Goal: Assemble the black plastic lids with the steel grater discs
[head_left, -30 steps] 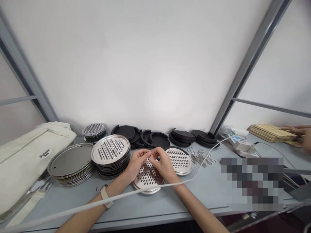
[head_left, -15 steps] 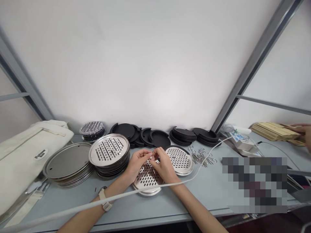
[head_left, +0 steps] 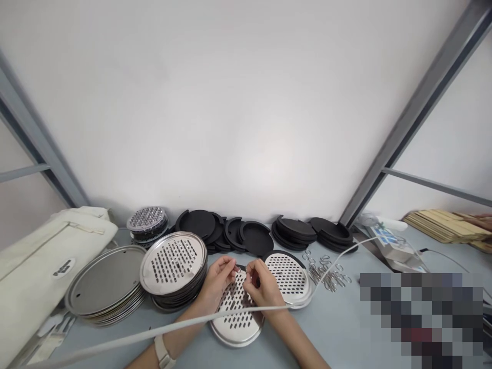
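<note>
My left hand (head_left: 218,282) and my right hand (head_left: 263,286) meet over a perforated steel disc (head_left: 238,320) lying flat on the grey table (head_left: 338,318). Both hands have their fingertips pinched together at the disc's far edge, on something too small to make out. Beside my right hand lies a second perforated disc (head_left: 289,274) on a black ring. A pile of small metal clips (head_left: 326,271) sits just to its right. A white cable (head_left: 161,330) runs across my wrists.
At the left stand a stack of perforated discs (head_left: 172,261), a stack of plain steel plates (head_left: 105,279) and a cream bag (head_left: 42,261). Black round covers (head_left: 253,237) line the wall. Wooden boards (head_left: 442,225) and another person's hand (head_left: 482,221) are far right.
The view has tilted upward, so the table sits lower in the frame. My hands stay pinched together over the disc, shifted slightly right.
</note>
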`<state>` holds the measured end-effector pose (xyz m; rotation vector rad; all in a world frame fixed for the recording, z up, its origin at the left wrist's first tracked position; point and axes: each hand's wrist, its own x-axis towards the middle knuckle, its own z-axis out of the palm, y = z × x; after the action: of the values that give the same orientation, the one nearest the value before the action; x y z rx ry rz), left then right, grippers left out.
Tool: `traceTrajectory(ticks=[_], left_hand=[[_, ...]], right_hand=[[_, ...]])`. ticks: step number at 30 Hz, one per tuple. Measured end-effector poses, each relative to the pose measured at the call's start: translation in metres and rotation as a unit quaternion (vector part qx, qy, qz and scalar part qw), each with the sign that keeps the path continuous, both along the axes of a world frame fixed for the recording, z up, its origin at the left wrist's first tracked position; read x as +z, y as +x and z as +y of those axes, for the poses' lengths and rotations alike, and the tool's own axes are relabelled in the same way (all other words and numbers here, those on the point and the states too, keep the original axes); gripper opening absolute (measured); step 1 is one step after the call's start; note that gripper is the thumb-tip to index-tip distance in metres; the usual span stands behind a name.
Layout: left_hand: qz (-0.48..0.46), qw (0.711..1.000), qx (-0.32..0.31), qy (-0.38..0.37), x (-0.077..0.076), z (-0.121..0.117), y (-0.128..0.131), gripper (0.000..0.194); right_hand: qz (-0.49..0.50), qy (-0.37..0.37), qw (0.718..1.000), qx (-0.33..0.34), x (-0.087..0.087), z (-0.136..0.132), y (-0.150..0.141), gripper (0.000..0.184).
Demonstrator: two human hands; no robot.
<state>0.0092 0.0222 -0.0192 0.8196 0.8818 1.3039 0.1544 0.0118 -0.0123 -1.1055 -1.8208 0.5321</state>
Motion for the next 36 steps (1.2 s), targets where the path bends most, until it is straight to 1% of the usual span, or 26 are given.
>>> traceTrajectory(ticks=[2,8,12,15,19,24,27,32,36], left_hand=[[-0.002,1.0,0.004,-0.001,-0.001,-0.001,0.001,0.038],[0.005,1.0,0.008,0.006,-0.003,-0.001,0.004,0.038],[0.001,1.0,0.016,0.011,-0.006,0.0,0.005,0.038],[-0.009,0.999,0.03,0.008,-0.006,0.0,0.005,0.04],[-0.015,0.999,0.04,0.008,-0.003,-0.003,0.003,0.041],[-0.006,0.999,0.031,0.017,0.001,-0.007,0.001,0.035],[0.001,0.999,0.027,0.022,0.0,-0.007,0.001,0.034],[0.004,0.999,0.031,0.027,-0.002,-0.004,0.002,0.037],[0.004,0.999,0.033,0.033,-0.003,-0.004,0.002,0.037]], right_hand=[[0.0,0.003,1.0,-0.008,0.0,0.001,0.002,0.013],[-0.007,-0.014,1.0,0.009,-0.005,0.001,0.001,0.013],[-0.001,0.0,1.0,0.002,-0.001,0.001,0.003,0.011],[-0.012,-0.009,1.0,0.022,0.005,0.0,0.005,0.011],[-0.049,-0.045,0.995,0.076,0.009,-0.007,0.005,0.004],[-0.083,-0.079,0.987,0.117,0.007,-0.016,0.001,0.011],[-0.091,-0.082,0.985,0.122,0.007,-0.019,-0.003,0.009],[-0.099,-0.069,0.984,0.128,0.007,-0.02,-0.005,0.013],[-0.07,-0.071,0.988,0.12,0.007,-0.018,-0.004,0.011]])
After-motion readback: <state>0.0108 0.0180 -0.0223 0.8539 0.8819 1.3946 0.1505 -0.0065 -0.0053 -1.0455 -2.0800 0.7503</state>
